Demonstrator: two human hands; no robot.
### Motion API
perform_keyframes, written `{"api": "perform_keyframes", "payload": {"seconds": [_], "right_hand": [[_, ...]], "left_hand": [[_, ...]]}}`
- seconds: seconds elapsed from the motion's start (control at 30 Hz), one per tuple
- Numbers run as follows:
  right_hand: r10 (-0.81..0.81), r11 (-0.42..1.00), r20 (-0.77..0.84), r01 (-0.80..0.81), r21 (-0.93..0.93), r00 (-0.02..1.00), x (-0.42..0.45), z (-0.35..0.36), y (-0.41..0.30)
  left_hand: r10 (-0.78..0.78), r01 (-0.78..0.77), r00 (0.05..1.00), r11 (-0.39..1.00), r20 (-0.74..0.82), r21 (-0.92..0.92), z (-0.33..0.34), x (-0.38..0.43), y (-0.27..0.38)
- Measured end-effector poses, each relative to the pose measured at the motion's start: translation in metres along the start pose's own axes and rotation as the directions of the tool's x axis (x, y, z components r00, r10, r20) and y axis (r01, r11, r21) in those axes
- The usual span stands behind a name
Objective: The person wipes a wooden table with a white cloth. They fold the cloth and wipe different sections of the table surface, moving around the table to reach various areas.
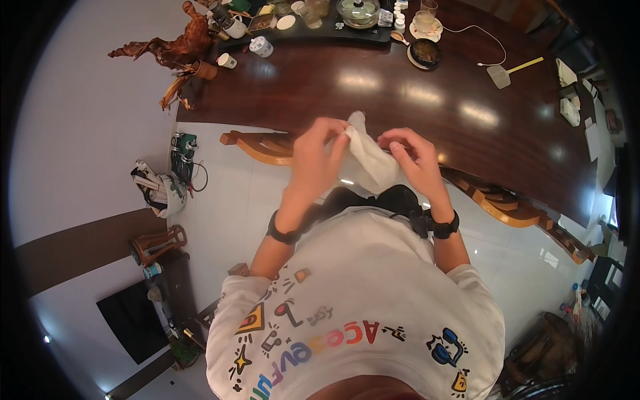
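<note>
A white cloth item, perhaps a sock [372, 159], hangs between my hands in front of my body, beside the near edge of the dark wooden table [310, 95]. With thumb and fingers, my left hand [320, 152] pinches its upper left edge. At its right side is my right hand [415, 157], fingers curled and blurred; whether they grip the cloth does not show. The cloth's narrow end points towards the table, and its wide part hangs nearer to me. Black bands circle both wrists.
Along the table's far side stand a glass-lidded pot [358, 12], a dark bowl [424, 53], a paper cup [227, 61] and a lidded jar [261, 46]. A fly swatter [500, 77] lies at right. Wooden chairs [270, 150] touch the near side.
</note>
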State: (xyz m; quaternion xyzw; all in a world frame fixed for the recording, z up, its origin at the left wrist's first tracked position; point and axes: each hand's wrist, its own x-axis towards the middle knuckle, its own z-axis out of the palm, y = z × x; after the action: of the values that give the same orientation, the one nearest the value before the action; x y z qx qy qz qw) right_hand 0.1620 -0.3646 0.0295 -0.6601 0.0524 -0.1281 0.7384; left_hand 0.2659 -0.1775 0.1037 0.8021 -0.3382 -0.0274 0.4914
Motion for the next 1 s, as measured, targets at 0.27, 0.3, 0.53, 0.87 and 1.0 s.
{"api": "perform_keyframes", "payload": {"seconds": [0.27,0.3,0.53,0.87,1.0], "right_hand": [[0.237,0.948,0.094,-0.252,0.194,0.967,-0.003,-0.005,0.025],[0.203,0.942,0.111,-0.225,0.247,0.973,-0.003,-0.005,0.025],[0.127,0.851,-0.003,-0.107,0.515,0.992,-0.011,-0.014,0.006],[-0.185,0.981,0.077,0.188,-0.040,0.980,-0.036,-0.017,-0.034],[-0.363,0.925,0.195,0.377,-0.038,0.911,-0.046,-0.021,-0.042]], "left_hand": [[0.128,-0.116,0.987,0.987,-0.101,0.115,-0.005,0.009,0.011],[0.187,-0.174,0.980,0.970,-0.066,0.169,-0.006,0.008,0.014],[0.284,-0.330,0.887,0.942,0.365,0.069,-0.022,-0.021,0.022],[0.111,-0.120,0.879,0.993,0.464,-0.011,-0.008,-0.026,0.025],[0.238,-0.075,0.837,0.941,0.492,-0.329,0.023,0.000,0.019]]}}
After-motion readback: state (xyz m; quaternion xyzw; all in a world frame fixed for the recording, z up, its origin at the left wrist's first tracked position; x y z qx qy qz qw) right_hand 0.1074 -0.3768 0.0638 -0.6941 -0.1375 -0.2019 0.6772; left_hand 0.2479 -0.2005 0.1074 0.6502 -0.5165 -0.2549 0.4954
